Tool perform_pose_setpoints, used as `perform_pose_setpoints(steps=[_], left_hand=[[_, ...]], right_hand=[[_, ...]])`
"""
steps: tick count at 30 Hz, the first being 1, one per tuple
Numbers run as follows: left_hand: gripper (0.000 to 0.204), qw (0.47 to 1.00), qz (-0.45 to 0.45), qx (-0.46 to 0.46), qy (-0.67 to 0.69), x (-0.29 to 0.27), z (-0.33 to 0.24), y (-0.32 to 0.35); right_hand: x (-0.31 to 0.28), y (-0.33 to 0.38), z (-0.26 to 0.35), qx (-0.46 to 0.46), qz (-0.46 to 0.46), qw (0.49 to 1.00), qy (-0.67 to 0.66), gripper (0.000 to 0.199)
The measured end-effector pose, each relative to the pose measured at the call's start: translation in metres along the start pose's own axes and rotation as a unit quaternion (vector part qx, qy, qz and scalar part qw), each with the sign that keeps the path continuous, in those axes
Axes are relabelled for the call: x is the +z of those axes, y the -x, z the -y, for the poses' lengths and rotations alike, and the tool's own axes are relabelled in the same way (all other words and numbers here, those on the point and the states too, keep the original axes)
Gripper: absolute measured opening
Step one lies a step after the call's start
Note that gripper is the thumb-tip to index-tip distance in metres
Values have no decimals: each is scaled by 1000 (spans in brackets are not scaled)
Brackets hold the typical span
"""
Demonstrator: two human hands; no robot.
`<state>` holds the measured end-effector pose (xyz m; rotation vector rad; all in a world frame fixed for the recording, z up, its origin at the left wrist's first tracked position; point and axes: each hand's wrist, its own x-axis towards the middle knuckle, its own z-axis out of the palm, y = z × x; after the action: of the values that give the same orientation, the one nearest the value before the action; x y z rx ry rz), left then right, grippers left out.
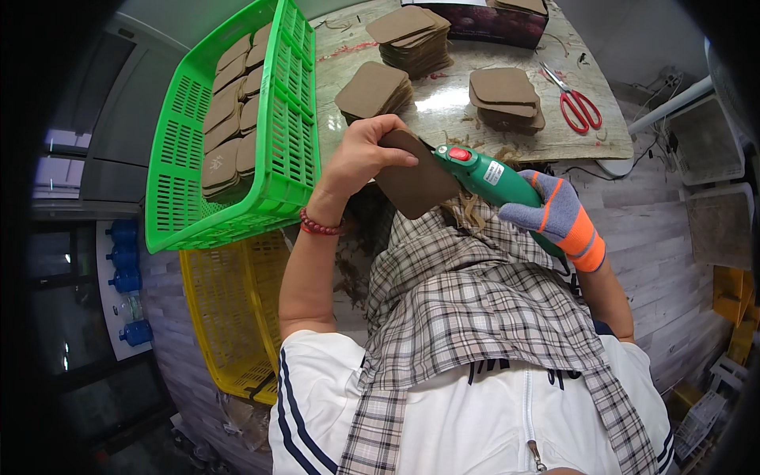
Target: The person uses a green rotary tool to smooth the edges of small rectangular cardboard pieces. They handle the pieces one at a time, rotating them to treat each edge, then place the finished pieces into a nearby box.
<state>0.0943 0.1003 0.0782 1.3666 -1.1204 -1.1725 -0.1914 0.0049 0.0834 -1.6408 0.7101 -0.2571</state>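
Note:
My left hand (366, 157), bare with a red bead bracelet, pinches a brown flat square pad (418, 176) with rounded corners by its upper left part. My right hand (558, 218), in a grey and orange glove, is wrapped round a green electric cutter (500, 184) with a red switch. Its dark tip meets the pad's upper right edge; the exact contact is too small to make out. Brown trimmings (473, 212) hang just below the tool, over my checked apron (475, 293).
On the table (340, 43) stand pad stacks (372, 89), (412, 39), (507, 99), red-handled scissors (580, 109) and a dark box (495, 22). A green crate (289, 119) at left holds rows of pads (235, 119); below it is a yellow crate (229, 317).

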Motion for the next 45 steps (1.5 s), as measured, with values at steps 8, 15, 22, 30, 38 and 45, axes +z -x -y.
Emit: perform_pose_setpoints(steps=[8,15,22,30,38,45], left_hand=[[59,993,79,-5,-85,25,-8,-20],[59,991,-61,-15,121,13,43,-66],[45,968,-154,50,190,50,38,-160],[67,660,-441,36,-607,-51,72,-105],[56,709,-392,11,-586,-68,90,-81],[51,707,-450,146,-526,-56,84,-77]], right_hand=[[-6,0,4,21,-7,1000,-5,45],[-21,11,2,-2,-88,994,-64,38],[-31,20,-4,-17,-143,988,-61,44],[-24,16,-7,-7,-147,988,-54,37],[-8,1,-16,-21,-138,989,-43,36],[-7,0,-20,6,-129,990,-53,44]])
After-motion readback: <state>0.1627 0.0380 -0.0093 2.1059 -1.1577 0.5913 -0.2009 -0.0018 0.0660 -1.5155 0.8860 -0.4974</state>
